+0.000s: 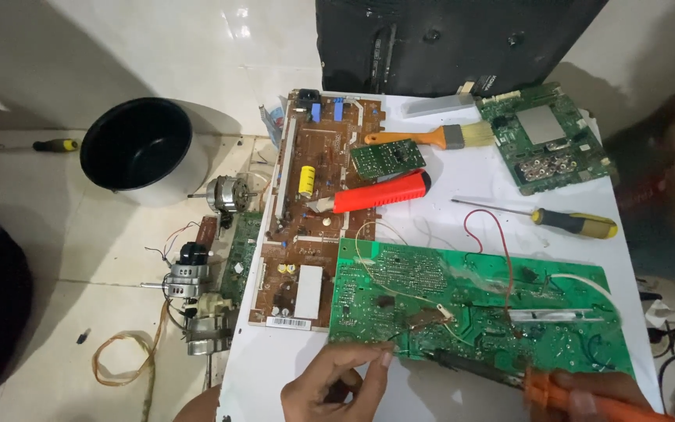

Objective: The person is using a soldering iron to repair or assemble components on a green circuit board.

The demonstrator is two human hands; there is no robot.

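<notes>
- A round black pot (136,143) is sitting on the pale floor far left
- The left hand (336,384) is pinching the near edge of the glossy green circuit board (478,305) lying on the white table (447,219)
- The right hand (587,393) is gripping an orange-handled tool (580,398) against that board

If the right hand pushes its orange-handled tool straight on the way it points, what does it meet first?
Probably the large green circuit board: the orange-handled tool in the right hand points up-left, its dark tip at the board's near edge.

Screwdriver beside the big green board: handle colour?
Yellow and black handle on the screwdriver, head view.
</notes>
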